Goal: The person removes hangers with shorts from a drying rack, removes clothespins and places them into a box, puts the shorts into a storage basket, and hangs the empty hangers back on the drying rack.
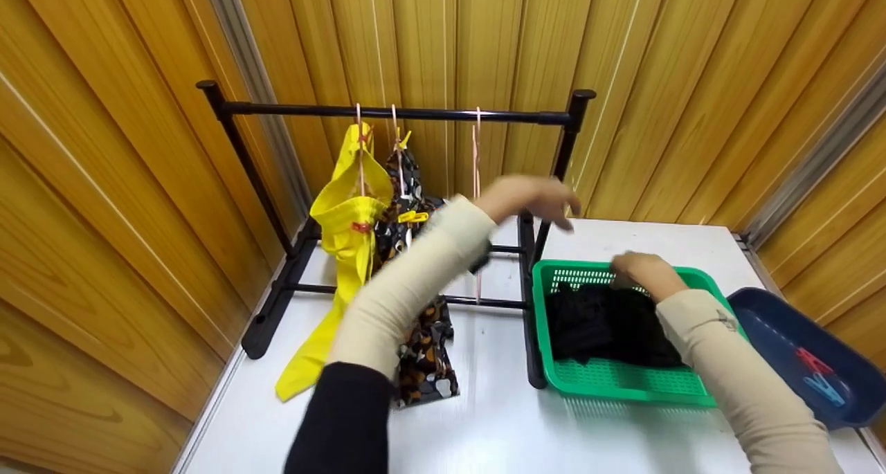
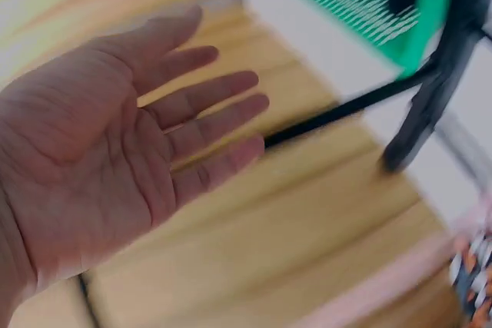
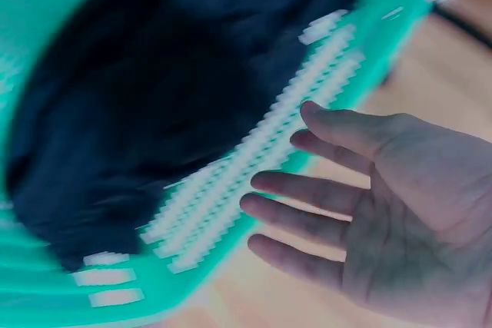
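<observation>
My left hand point(image 1: 533, 198) is in the air between the rack's right post and the green basket, fingers spread and palm bare in the left wrist view. Over the basket's far rim hovers my right hand point(image 1: 647, 273), its fingers extended and holding nothing in the right wrist view. Dark folded clothing point(image 1: 609, 325) lies inside the green plastic basket point(image 1: 626, 393). A yellow garment point(image 1: 346, 232) and a dark patterned garment point(image 1: 426, 363) hang from the black rack point(image 1: 415, 113), partly behind my left arm. Yellow clips point(image 1: 412, 216) pinch the patterned one.
Pink hangers point(image 1: 477, 162) hang on the bar right of the garments. A dark blue tray point(image 1: 768, 315) beside the basket holds a red clip point(image 1: 811, 360) and a blue clip point(image 1: 824, 389). Wood-patterned walls point(image 1: 692, 100) enclose the white tabletop point(image 1: 484, 418).
</observation>
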### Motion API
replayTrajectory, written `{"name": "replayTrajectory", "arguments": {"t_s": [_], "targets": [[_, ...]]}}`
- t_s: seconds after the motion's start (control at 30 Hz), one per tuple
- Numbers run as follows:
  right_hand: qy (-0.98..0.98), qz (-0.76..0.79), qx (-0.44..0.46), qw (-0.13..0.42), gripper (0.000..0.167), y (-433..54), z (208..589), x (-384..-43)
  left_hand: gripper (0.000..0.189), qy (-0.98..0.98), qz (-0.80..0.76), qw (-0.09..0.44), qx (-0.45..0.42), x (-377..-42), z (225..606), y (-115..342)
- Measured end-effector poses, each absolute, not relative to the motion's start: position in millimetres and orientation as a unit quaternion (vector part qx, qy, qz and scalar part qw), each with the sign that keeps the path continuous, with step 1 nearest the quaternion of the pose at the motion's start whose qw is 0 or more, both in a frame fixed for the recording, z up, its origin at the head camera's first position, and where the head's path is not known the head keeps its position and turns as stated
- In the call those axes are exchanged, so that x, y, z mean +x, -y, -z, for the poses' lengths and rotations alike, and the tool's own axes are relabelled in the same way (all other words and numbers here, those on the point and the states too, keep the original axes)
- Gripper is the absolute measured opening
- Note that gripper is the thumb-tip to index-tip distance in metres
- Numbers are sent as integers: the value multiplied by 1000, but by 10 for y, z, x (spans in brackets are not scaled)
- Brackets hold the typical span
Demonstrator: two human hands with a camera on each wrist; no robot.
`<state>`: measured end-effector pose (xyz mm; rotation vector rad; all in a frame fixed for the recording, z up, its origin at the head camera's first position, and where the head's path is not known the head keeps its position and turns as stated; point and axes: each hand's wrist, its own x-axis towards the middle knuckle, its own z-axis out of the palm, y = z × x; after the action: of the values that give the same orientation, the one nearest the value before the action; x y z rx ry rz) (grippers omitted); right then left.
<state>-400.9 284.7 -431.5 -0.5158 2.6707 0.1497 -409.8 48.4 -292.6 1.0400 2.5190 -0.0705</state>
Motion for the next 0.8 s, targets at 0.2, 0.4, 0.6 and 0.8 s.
{"name": "replayTrajectory", "arguments": {"t_s": [0.2, 0.4, 0.6, 0.8], "targets": [[-971, -60, -229, 15, 27, -2249, 4073, -3741, 30, -926, -184, 8, 330, -4253, 2383, 684], [-944, 3, -250, -216, 26, -1876, 3925, -3472, 36, -945, -196, -244, 90, -4458, 2474, 1826], [-910, 97, -273, -297, 26, -1455, 3684, -3380, 63, -950, -163, -264, -24, -4565, 2778, 2345], [-893, 223, -333, -205, 16, -963, 3545, -3343, 64, -940, -151, -305, -23, -4648, 2920, 2401]]}}
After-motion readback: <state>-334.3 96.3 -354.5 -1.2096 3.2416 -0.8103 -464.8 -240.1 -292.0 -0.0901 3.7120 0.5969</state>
